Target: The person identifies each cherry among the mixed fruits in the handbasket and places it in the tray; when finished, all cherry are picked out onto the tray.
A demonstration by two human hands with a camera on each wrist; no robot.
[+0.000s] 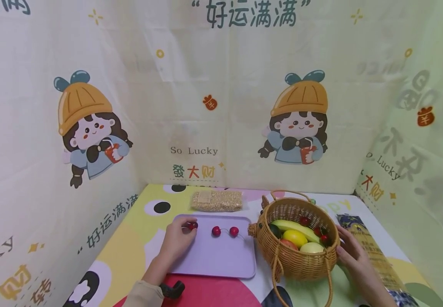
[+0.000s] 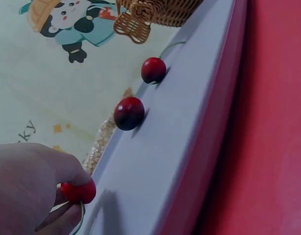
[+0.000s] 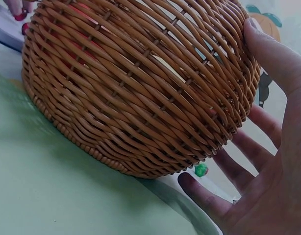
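My left hand (image 1: pixel 178 241) pinches a red cherry (image 2: pixel 81 191) with a green stem between thumb and fingers, over the left part of a lavender tray (image 1: pixel 221 260). To its right on the tray lie two more cherries, a left one (image 1: pixel 216 231) and a right one (image 1: pixel 234 231) with stems. A round wicker basket (image 1: pixel 296 262) stands at the tray's right, holding a banana (image 1: pixel 282 224), a lemon (image 1: pixel 295 238), several cherries and other fruit. My right hand (image 3: pixel 268 166) rests against the basket's right side, its thumb on the weave and its fingers spread.
Behind the tray lies a clear pack of grain (image 1: pixel 221 201). A long blue and gold packet (image 1: pixel 374 260) lies to the right of the basket, by the right forearm. Basket handles hang down in front. Printed cloth walls (image 1: pixel 221 128) enclose the table.
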